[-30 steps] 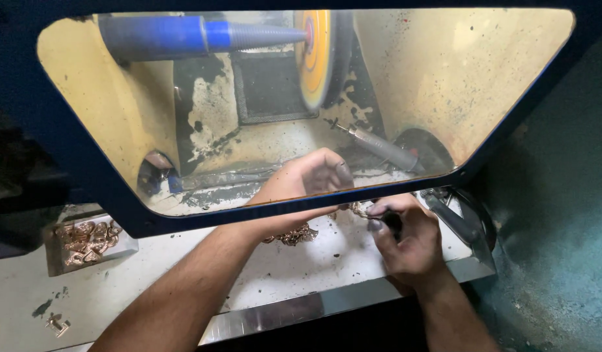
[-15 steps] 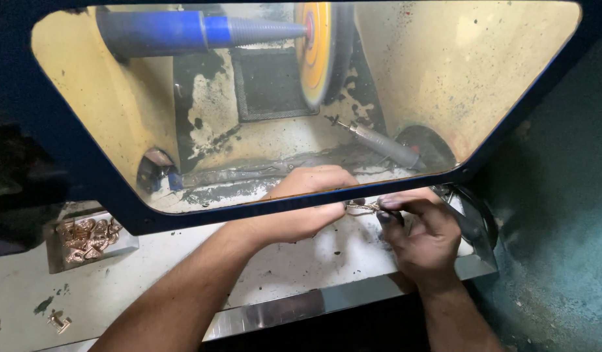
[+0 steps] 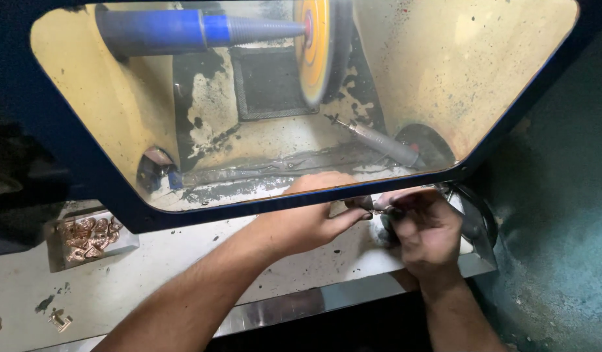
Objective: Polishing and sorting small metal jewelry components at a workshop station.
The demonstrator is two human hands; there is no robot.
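Overhead, a dark blue hood [image 3: 66, 150] with a clear window frames the polishing chamber, whose yellowed walls [image 3: 457, 65] are stained and flaked with black. Inside it a blue spindle [image 3: 164, 29] tapers to a grey point that carries a yellow buffing wheel [image 3: 314, 45], seen nearly edge-on. Behind the wheel sits a dark square vent [image 3: 268, 81], and a grey handpiece [image 3: 382, 140] lies slanted on the chamber floor beside a round dark opening [image 3: 428, 140].

Below the hood runs a pale, dusty work shelf [image 3: 183, 267] with a bright metal front edge. Both forearms reach in across it. The left hand [image 3: 314, 218] lies palm-down at the hood's lower edge, fingers stretched toward the right — its fingertips pinch a small metal piece [image 3: 378, 210]. The right hand [image 3: 426, 228] is curled closed around the same piece from the other side, just beside the left fingertips; the piece is too small and blurred to tell its shape.

At the shelf's left end a shallow tray [image 3: 128, 241] holds a heap of copper-coloured parts [image 3: 86, 234], and a stray part [image 3: 59, 319] lies nearer the front.
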